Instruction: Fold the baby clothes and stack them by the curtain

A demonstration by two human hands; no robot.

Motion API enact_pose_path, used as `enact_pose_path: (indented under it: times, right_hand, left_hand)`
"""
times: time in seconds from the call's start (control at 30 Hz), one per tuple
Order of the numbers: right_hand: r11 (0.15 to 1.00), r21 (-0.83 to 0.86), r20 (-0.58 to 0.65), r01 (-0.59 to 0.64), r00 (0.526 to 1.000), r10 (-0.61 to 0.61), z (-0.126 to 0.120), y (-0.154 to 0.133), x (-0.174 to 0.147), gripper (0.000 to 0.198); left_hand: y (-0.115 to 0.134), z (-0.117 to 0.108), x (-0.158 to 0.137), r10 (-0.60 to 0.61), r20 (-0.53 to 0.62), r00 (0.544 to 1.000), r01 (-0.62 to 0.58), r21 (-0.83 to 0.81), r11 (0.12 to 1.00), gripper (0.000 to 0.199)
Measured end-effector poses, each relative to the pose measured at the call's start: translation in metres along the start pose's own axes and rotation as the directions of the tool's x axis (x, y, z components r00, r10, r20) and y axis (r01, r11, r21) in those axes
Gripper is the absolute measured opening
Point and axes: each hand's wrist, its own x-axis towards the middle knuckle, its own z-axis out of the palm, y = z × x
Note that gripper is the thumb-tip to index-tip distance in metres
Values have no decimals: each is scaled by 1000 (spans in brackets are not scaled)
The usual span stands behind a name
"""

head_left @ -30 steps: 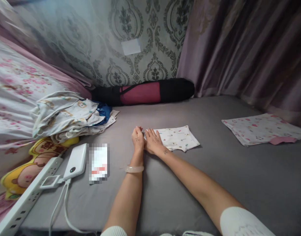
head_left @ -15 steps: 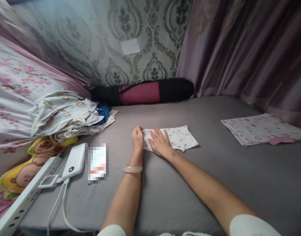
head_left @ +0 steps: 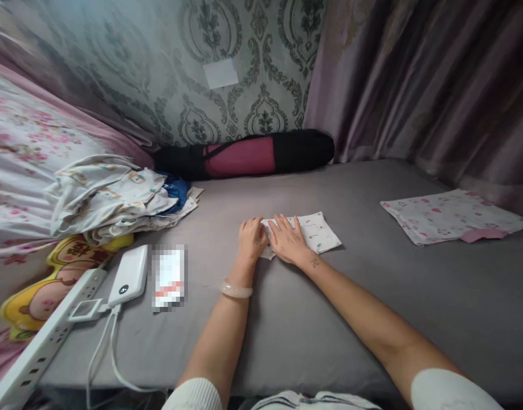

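Note:
A small white garment with a tiny coloured print lies folded on the grey bed sheet. My left hand is at its left edge, fingers bent and closed around the fabric there; the fingertips are partly hidden. Right beside it, my right hand presses flat on the garment with its fingers spread. The two hands almost touch, and they cover the left part of the cloth.
At right lies a folded white-and-pink printed cloth. A heap of clothes is at left, near a power bank, a power strip, cables and a blurred packet. A black-and-maroon long bag rests along the wall.
My left hand has moved right, bringing the garment's left edge in toward my right hand, so less cloth shows. My right hand has shifted slightly right and stays flat.

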Motion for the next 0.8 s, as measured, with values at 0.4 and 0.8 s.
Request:
enact_pose_path:
  times: [0.4,0.8]
  right_hand:
    - [999,39,29,-17,999,16,8,6,-3,51]
    - [972,62,26,-228,974,227,8,26,-8,57]
  left_hand:
    - [9,-2,-3,100,168,981,-135,209,969,22]
    - [22,11,-3,125,310,943,-189,187,964,37]
